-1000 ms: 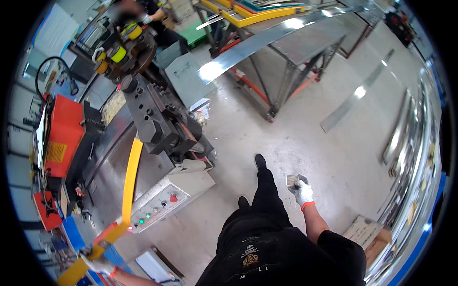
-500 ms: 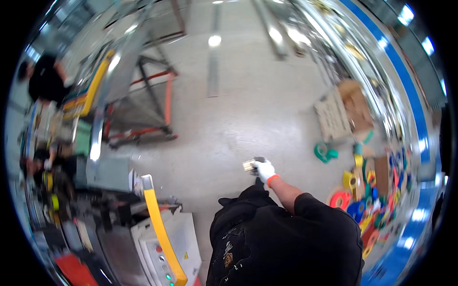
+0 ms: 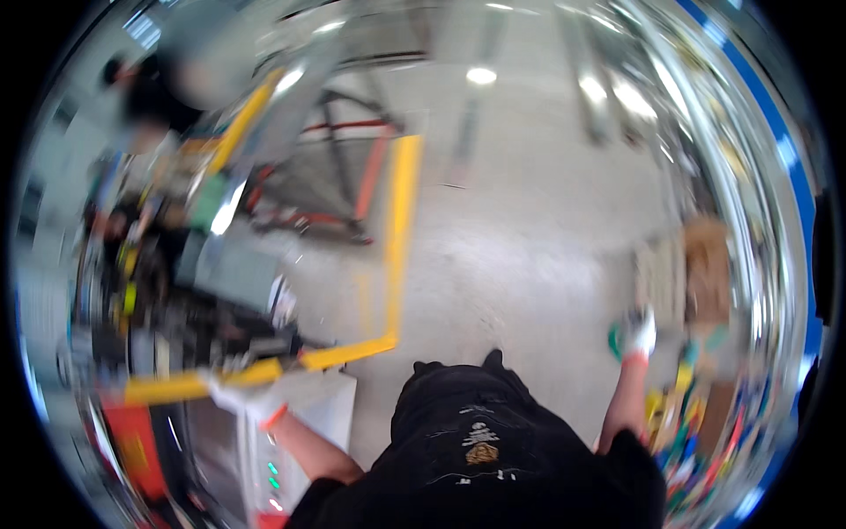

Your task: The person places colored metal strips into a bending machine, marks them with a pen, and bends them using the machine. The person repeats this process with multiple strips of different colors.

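My left hand (image 3: pixel 251 403), in a white glove with an orange cuff, reaches onto the yellow bar (image 3: pixel 198 385) over the machine at lower left. Blur hides whether its fingers close round the bar. Out to the right, my right hand (image 3: pixel 639 335), also white-gloved, hangs in front of a cardboard box (image 3: pixel 705 273). A green tape roll (image 3: pixel 614 340) shows just beside it. Its fingers are smeared, so I cannot make out anything in them. From the bar's right end another yellow length (image 3: pixel 403 238) runs away from me above the floor.
The machine's pale cabinet (image 3: pixel 326 410) with lit green buttons stands at lower left. Several coloured tape rolls (image 3: pixel 683 432) lie at lower right. A red-and-black frame stand (image 3: pixel 344 159) is ahead left, long metal profiles (image 3: pixel 731 176) along the right. Another person (image 3: pixel 154 97) is at far left.
The yellow bar has swung out across the machine and floor. My left hand has come into view on it. My right hand has moved right, from the middle, where it held a small object.
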### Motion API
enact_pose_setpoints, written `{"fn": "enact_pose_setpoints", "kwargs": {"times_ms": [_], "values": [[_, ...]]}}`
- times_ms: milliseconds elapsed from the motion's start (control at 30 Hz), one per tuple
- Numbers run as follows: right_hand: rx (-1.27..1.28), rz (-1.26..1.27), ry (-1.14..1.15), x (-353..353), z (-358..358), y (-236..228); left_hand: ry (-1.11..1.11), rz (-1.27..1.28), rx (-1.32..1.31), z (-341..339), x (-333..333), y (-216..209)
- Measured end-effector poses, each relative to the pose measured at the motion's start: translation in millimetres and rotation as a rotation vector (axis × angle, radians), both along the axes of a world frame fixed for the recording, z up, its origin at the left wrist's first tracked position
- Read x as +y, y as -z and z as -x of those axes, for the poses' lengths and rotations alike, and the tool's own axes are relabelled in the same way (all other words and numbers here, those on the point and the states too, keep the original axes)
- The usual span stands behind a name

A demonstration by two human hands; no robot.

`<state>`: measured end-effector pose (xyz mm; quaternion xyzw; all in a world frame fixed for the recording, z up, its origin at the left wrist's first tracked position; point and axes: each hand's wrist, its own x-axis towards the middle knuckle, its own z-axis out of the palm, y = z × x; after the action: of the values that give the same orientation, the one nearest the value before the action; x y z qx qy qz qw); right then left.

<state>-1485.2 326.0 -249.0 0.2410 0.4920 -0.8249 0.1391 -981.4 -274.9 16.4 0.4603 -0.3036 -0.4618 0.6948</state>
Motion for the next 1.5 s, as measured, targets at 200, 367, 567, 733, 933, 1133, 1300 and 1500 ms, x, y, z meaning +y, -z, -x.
{"fn": "enact_pose_setpoints", "kwargs": {"times_ms": [200, 367, 567, 733, 933, 1133, 1300, 1500], "values": [[-0.209, 0.001, -0.176, -159.4, -71.2, 21.6, 0.144, -0.147, 0.43, 72.7, -37.2, 16.9], [-0.161, 0.004, -0.317, -348.1, -58.0, -15.5, 0.251, -0.114, 0.516, 97.4, -142.0, 48.4], [-0.049, -0.035, -0.304, -544.5, -22.8, -9.9, 0.146, -0.222, 0.472, 156.7, -353.2, 72.8], [-0.086, -0.072, -0.233, -660.3, -11.2, -31.7, 0.228, -0.388, 0.501, 192.1, -553.7, 91.9], [-0.126, -0.188, -0.171, -678.1, -11.0, -22.5, 0.149, -0.378, 0.524, 202.0, -737.6, 134.6], [-0.292, -0.35, -0.098, -660.1, -5.0, 9.1, 0.087, -0.375, 0.523, 223.9, -832.7, 145.0], [-0.35, -0.393, -0.081, -679.7, 5.9, 4.7, 0.115, -0.306, 0.449, 247.4, -888.6, 122.6], [-0.463, -0.423, -0.119, -676.0, 55.7, 51.0, -0.022, -0.383, 0.394, 259.5, -969.7, 112.6]]}}
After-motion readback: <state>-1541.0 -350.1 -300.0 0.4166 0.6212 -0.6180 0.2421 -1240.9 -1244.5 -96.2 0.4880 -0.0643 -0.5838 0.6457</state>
